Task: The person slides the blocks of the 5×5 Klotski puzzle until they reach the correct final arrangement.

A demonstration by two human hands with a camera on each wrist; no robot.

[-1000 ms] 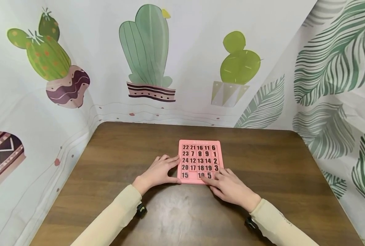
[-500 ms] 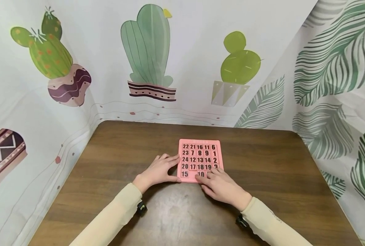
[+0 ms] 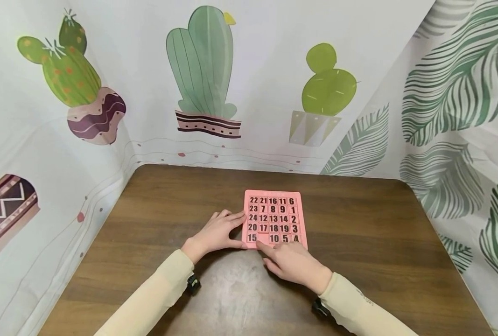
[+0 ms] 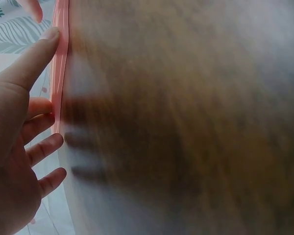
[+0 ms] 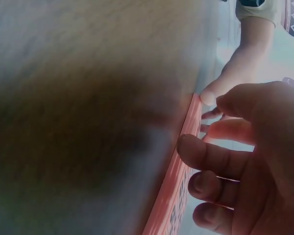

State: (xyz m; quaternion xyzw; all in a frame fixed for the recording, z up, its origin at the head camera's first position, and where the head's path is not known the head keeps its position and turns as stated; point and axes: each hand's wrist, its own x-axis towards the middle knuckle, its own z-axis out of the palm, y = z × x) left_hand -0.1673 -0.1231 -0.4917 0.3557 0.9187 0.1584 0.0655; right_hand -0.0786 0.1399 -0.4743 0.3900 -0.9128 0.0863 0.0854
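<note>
A pink number board (image 3: pixel 274 195) lies flat on the table, its tiles in five columns with a gap in the bottom row between 15 (image 3: pixel 252 238) and 10 (image 3: pixel 274 238). My left hand (image 3: pixel 216 235) touches the board's left side, thumb at the lower left corner and fingers spread. My right hand (image 3: pixel 295 262) reaches over the lower edge, its index fingertip at the gap beside 15 and the other fingers bent. In the left wrist view, the left thumb (image 4: pixel 36 58) rests against the pink edge (image 4: pixel 61 49). The right wrist view shows the right hand (image 5: pixel 264 152) beside that edge.
The brown wooden table (image 3: pixel 181 186) surrounds the board. Behind and beside it hangs a white cloth (image 3: pixel 265 70) printed with cacti and leaves. Dark devices (image 3: pixel 193 284) are strapped at both wrists.
My right hand has moved left along the bottom row, its index fingertip going from tile 10 to the gap beside 15. Tiles 5 and 4 are now uncovered. My left hand stays in place.
</note>
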